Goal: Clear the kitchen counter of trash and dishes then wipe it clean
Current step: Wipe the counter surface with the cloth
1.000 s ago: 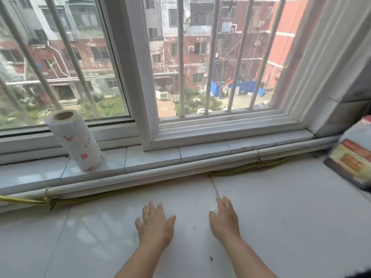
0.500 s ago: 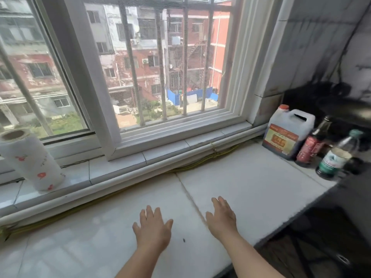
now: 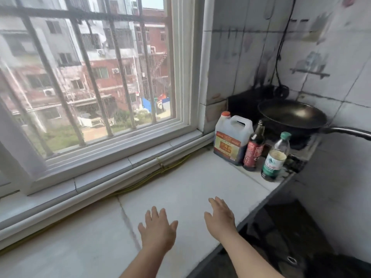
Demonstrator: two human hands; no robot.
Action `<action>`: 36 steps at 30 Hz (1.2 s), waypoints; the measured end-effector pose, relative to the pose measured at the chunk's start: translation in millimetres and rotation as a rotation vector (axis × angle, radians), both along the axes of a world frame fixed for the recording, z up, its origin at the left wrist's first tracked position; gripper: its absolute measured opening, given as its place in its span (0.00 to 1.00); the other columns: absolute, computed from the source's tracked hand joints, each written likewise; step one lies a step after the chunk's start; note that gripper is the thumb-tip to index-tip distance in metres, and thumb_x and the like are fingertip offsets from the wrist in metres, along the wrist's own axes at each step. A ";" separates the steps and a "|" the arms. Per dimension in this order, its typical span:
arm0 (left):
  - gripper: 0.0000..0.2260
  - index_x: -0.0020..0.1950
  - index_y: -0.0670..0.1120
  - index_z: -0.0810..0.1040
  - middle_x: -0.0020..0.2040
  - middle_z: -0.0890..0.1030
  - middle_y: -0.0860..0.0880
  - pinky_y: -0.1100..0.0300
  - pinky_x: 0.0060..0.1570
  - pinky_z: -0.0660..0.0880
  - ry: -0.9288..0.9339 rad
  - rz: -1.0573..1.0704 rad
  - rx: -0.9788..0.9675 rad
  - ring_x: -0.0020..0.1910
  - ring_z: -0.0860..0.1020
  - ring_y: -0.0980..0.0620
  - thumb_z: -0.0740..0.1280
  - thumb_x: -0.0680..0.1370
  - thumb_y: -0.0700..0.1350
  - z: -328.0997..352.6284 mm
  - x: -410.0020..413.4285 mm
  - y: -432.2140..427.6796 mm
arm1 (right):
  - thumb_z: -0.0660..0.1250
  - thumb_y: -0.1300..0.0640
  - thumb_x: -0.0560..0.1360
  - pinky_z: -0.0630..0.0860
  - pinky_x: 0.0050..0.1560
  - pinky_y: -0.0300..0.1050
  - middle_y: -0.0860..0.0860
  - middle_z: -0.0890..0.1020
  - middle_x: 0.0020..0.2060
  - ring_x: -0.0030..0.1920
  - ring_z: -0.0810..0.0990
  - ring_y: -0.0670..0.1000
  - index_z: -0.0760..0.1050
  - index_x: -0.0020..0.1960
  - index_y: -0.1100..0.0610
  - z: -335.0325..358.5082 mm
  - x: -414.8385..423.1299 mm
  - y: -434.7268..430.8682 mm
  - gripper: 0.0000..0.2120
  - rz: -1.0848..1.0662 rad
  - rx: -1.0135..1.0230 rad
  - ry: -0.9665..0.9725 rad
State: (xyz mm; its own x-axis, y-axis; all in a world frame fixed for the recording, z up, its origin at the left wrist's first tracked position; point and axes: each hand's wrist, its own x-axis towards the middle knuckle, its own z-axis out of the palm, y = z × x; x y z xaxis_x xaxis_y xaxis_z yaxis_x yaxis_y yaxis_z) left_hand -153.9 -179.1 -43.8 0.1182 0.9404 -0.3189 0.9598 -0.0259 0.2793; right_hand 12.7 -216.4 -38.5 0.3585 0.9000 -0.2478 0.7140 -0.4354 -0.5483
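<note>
The left hand (image 3: 158, 231) and right hand (image 3: 220, 217) are held low over the bench (image 3: 190, 183) near its front edge. Their fingers (image 3: 155, 214) are straight, spread and hold nothing. I cannot tell whether the palms touch the surface.

The pale tiled bench runs lengthwise along the window, with a yellow cord (image 3: 174, 165) along its back edge. No trash or plates show on this stretch.

At the right end three containers stand upright in a row from the back corner toward the front edge:
- a jug (image 3: 232, 139)
- a dark bottle (image 3: 254, 147)
- a clear bottle (image 3: 276, 157) with a green cap

The jug holds dark liquid and is probably heavy, so it is best lifted by its moulded top handle. The two bottles look like glass and are likely slick and breakable, so a grip round the body suits them.

Beyond that end a wok (image 3: 291, 115) sits level. Its long handle points right, away from the window. It is stiff and probably weighty, and the handle is the place to take hold of it.

The smooth bench should wipe easily, though the grout lines may hold dirt.
</note>
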 end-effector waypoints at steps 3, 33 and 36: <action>0.27 0.78 0.48 0.52 0.80 0.46 0.47 0.44 0.74 0.48 0.004 -0.038 0.008 0.78 0.44 0.45 0.51 0.82 0.57 1.2 49.6 2.7 | 0.51 0.55 0.82 0.46 0.77 0.50 0.49 0.50 0.78 0.78 0.46 0.50 0.52 0.78 0.53 -1.3 47.8 4.0 0.25 -0.020 -0.001 0.001; 0.24 0.75 0.49 0.62 0.71 0.69 0.49 0.51 0.66 0.65 -0.541 -0.495 0.528 0.69 0.66 0.46 0.62 0.80 0.51 111.0 351.2 165.6 | 0.72 0.55 0.71 0.69 0.62 0.50 0.55 0.68 0.69 0.68 0.69 0.56 0.59 0.74 0.55 26.5 288.5 84.1 0.37 -0.713 0.308 0.171; 0.27 0.76 0.50 0.59 0.70 0.70 0.47 0.49 0.65 0.66 -0.453 -0.579 0.447 0.69 0.67 0.45 0.62 0.79 0.54 122.1 364.9 185.0 | 0.74 0.57 0.69 0.71 0.60 0.49 0.53 0.73 0.65 0.63 0.73 0.55 0.63 0.72 0.53 26.2 293.5 90.4 0.35 -0.752 0.323 0.222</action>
